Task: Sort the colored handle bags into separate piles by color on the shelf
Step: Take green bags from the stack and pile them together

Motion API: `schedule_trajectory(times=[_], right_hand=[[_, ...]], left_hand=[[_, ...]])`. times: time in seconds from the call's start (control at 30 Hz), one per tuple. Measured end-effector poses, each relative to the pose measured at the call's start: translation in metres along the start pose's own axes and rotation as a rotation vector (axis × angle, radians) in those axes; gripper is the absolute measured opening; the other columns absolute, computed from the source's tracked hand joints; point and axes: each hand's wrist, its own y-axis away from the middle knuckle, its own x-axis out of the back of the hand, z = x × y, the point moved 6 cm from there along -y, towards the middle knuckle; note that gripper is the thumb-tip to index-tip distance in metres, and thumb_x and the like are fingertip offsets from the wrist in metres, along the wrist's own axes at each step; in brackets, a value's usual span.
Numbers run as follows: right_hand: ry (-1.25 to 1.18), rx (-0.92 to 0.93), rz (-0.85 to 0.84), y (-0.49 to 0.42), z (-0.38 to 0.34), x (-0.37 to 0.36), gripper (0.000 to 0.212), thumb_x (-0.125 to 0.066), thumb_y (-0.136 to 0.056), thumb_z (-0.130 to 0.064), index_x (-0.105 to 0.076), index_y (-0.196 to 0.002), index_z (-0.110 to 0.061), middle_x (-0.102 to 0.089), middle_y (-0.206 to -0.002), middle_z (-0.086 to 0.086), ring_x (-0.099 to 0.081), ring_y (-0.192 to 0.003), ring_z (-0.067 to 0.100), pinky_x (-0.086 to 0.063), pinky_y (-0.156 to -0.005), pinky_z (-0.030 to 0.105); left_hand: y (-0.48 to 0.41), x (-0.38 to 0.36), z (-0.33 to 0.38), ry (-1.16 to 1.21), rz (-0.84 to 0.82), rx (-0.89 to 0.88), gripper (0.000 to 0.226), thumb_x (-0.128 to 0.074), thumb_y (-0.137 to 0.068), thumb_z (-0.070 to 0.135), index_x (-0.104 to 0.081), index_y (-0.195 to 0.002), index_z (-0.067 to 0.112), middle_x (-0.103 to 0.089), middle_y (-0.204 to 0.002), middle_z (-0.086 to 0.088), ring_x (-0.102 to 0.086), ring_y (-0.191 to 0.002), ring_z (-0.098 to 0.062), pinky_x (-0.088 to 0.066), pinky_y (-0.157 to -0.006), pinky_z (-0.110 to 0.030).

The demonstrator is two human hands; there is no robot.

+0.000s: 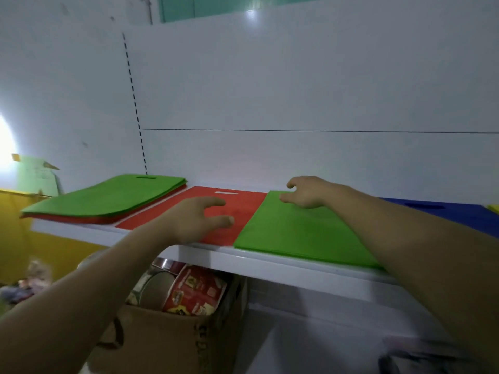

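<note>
Blue bag (pixel 469 215) is half hidden behind the right forearm. Left hand (pixel 199 220) is spread loose over the red bag (pixel 237 209). Right hand (pixel 306 193) is on the green bag (pixel 297 233), grip unclear. Mixed stack (pixel 108 195) sits far left on the shelf (pixel 270 263).

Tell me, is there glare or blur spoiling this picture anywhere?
Head view: a blown-out glare patch at the left edge and a small reflection near the top; the wide lens bends the slotted upright; the left hand and the clutter at lower left look blurred.
</note>
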Motion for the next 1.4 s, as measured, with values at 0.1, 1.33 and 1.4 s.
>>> schedule_trajectory(times=[0.1,1.33,1.4], right_hand=[[-0.014,0.033,0.030,-0.007,-0.037,0.005,0.065,-0.042,-0.096,-0.052,-0.033,-0.146,-0.012,-0.032,-0.152,0.008,-0.033,-0.137,0.026,-0.030,-0.108,0.033],[0.054,-0.092,-0.037,-0.223,-0.310,-0.064,0.065,-0.037,-0.097,-0.054,-0.056,-0.123,0.003,-0.054,-0.129,0.021,-0.053,-0.116,0.032,-0.042,-0.091,0.030],[0.056,-0.114,-0.044,-0.236,-0.306,-0.065,0.067,-0.035,-0.098,-0.054,-0.053,-0.125,0.004,-0.052,-0.132,0.021,-0.051,-0.119,0.033,-0.041,-0.092,0.030]], left_hand=[[0.011,0.020,-0.029,0.029,0.023,0.039,0.061,-0.061,-0.084,0.052,-0.045,-0.138,0.028,-0.042,-0.146,-0.001,-0.041,-0.131,-0.018,-0.031,-0.104,-0.030],[-0.059,0.175,-0.375,-0.084,-0.001,0.162,0.061,-0.056,-0.085,0.055,-0.043,-0.139,0.029,-0.039,-0.148,-0.001,-0.036,-0.135,-0.021,-0.029,-0.107,-0.034],[-0.074,0.173,-0.385,-0.088,-0.058,0.173,0.063,-0.054,-0.086,0.055,-0.040,-0.141,0.028,-0.036,-0.150,-0.001,-0.035,-0.136,-0.021,-0.029,-0.107,-0.034]])
